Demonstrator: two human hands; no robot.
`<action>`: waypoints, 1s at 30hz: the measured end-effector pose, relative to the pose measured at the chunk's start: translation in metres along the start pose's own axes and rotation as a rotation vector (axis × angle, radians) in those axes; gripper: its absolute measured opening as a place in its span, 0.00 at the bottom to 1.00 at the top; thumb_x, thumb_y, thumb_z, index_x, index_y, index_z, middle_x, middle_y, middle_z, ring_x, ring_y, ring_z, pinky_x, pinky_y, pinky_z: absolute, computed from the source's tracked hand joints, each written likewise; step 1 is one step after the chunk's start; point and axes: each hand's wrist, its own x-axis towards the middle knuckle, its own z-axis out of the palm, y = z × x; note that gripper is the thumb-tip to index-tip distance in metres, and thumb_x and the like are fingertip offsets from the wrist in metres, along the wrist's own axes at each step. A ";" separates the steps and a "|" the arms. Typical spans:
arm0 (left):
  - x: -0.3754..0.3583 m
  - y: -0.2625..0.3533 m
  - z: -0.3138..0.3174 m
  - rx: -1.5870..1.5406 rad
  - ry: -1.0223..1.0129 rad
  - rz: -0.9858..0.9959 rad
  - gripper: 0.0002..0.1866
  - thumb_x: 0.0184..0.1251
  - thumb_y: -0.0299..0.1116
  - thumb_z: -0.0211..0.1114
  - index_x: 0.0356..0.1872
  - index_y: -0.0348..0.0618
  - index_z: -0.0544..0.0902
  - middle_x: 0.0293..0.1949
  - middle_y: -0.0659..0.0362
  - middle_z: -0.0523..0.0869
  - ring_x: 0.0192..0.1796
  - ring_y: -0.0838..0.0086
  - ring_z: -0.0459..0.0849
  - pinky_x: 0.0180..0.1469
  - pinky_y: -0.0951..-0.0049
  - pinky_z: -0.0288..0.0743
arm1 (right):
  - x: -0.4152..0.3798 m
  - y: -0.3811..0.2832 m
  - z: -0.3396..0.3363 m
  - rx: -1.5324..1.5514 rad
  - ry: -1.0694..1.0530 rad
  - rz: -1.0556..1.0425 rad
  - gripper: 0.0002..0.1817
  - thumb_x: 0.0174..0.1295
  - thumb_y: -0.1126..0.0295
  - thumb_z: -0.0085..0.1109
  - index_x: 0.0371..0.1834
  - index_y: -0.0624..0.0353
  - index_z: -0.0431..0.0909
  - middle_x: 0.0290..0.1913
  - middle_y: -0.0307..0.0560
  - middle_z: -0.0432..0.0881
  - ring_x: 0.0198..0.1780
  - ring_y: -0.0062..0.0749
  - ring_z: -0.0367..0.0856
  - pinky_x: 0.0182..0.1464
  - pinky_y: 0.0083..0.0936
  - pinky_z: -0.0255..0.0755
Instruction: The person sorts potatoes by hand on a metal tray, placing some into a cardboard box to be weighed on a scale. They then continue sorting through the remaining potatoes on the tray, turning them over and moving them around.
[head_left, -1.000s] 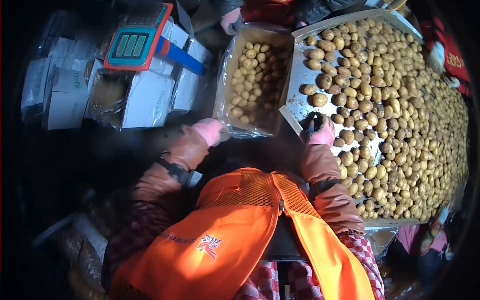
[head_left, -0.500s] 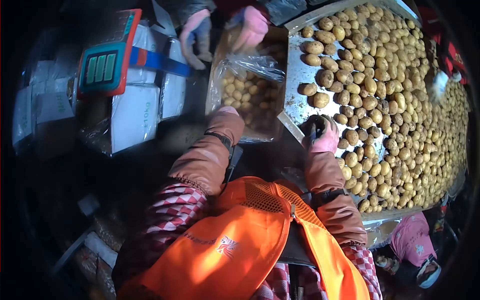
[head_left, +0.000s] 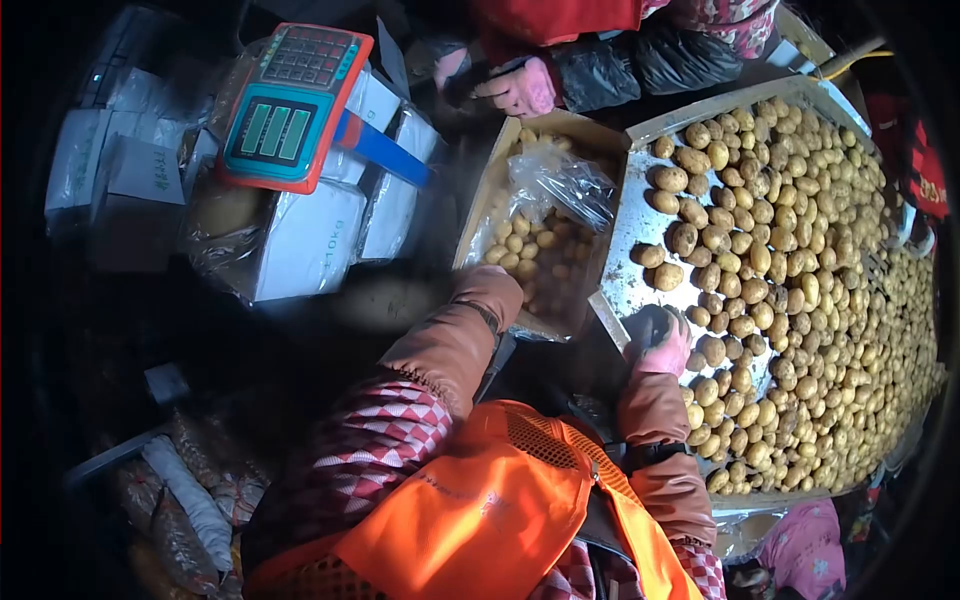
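A cardboard box (head_left: pixel 474 222) with a clear plastic liner (head_left: pixel 560 185) holds potatoes (head_left: pixel 522 245). My left hand (head_left: pixel 490 284) is at the near left edge of this box; the cuff and sleeve hide most of its fingers. To its right, my right hand (head_left: pixel 664 342), in a pink glove with dark fingertips, rests at the near left edge of a metal sorting table (head_left: pixel 625 280). Its fingers look bent, but what lies under them is hidden. Many loose potatoes (head_left: pixel 790 300) cover the table, the nearest ones just right of that hand.
A red and teal scale (head_left: pixel 290 105) stands left, above white cartons (head_left: pixel 312 240). Across the box is a co-worker's gloved hand (head_left: pixel 525 88) with a black sleeve (head_left: pixel 640 70). Packed bags (head_left: pixel 185 500) lie at lower left. Another person's pink garment (head_left: pixel 805 550) shows at lower right.
My view has shifted, so the scene sits lower and further right. The co-worker's hands have drawn back from the box and its liner. My own hands stay at the box and the table edge.
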 end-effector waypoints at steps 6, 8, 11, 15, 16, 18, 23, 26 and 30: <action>-0.040 0.001 -0.044 0.083 -0.058 0.065 0.15 0.66 0.31 0.62 0.52 0.46 0.88 0.53 0.51 0.88 0.58 0.55 0.86 0.54 0.56 0.82 | -0.001 0.001 0.001 -0.017 -0.023 0.028 0.17 0.60 0.61 0.64 0.51 0.54 0.81 0.58 0.50 0.81 0.64 0.49 0.73 0.68 0.42 0.66; -0.031 -0.007 -0.029 0.008 -0.027 -0.010 0.15 0.66 0.33 0.63 0.52 0.49 0.88 0.51 0.50 0.89 0.55 0.54 0.87 0.53 0.56 0.81 | -0.001 -0.001 0.000 -0.022 -0.036 0.075 0.18 0.60 0.60 0.64 0.51 0.55 0.81 0.58 0.50 0.81 0.65 0.49 0.73 0.68 0.42 0.65; -0.018 -0.017 -0.005 -0.079 0.010 -0.079 0.15 0.66 0.35 0.64 0.53 0.53 0.88 0.51 0.51 0.89 0.55 0.53 0.87 0.54 0.57 0.80 | 0.000 0.002 0.002 -0.048 -0.025 0.035 0.17 0.61 0.59 0.63 0.50 0.54 0.82 0.58 0.51 0.81 0.65 0.50 0.73 0.69 0.42 0.65; -0.007 -0.030 0.011 -0.151 0.020 -0.047 0.16 0.68 0.37 0.62 0.56 0.56 0.86 0.51 0.54 0.89 0.57 0.54 0.86 0.57 0.58 0.79 | 0.001 -0.013 -0.008 -0.005 -0.096 0.119 0.17 0.59 0.55 0.63 0.48 0.49 0.83 0.58 0.52 0.81 0.65 0.50 0.73 0.69 0.43 0.65; -0.004 -0.030 0.013 -0.170 0.006 -0.019 0.17 0.68 0.38 0.62 0.56 0.56 0.85 0.52 0.54 0.89 0.58 0.54 0.86 0.57 0.59 0.79 | -0.002 -0.004 -0.005 -0.014 -0.071 0.103 0.16 0.59 0.55 0.63 0.47 0.48 0.84 0.58 0.52 0.81 0.65 0.50 0.73 0.69 0.43 0.64; -0.010 -0.030 0.006 -0.224 0.002 -0.027 0.17 0.69 0.39 0.61 0.58 0.58 0.84 0.52 0.56 0.89 0.58 0.55 0.85 0.59 0.59 0.78 | 0.001 -0.004 -0.003 -0.018 -0.044 0.081 0.15 0.59 0.55 0.63 0.46 0.48 0.85 0.59 0.52 0.81 0.66 0.50 0.73 0.69 0.43 0.64; -0.074 -0.001 -0.042 -0.573 0.270 -0.317 0.16 0.73 0.41 0.57 0.59 0.61 0.81 0.54 0.59 0.87 0.55 0.53 0.86 0.57 0.57 0.79 | 0.000 -0.006 -0.003 -0.039 -0.024 0.099 0.15 0.58 0.55 0.63 0.45 0.47 0.85 0.59 0.50 0.81 0.67 0.48 0.72 0.70 0.42 0.63; -0.046 -0.013 -0.022 -1.143 0.368 -0.138 0.17 0.74 0.43 0.57 0.59 0.55 0.80 0.54 0.58 0.86 0.51 0.58 0.86 0.53 0.57 0.79 | 0.000 -0.009 -0.007 -0.042 -0.052 0.092 0.15 0.58 0.55 0.64 0.45 0.48 0.85 0.60 0.50 0.81 0.67 0.47 0.72 0.70 0.42 0.63; -0.089 0.087 -0.101 -1.367 0.639 0.585 0.22 0.68 0.31 0.60 0.63 0.54 0.78 0.53 0.55 0.87 0.49 0.65 0.87 0.54 0.65 0.80 | 0.000 0.003 0.004 -0.022 -0.031 0.088 0.15 0.58 0.57 0.64 0.44 0.49 0.85 0.57 0.51 0.81 0.64 0.48 0.75 0.67 0.41 0.67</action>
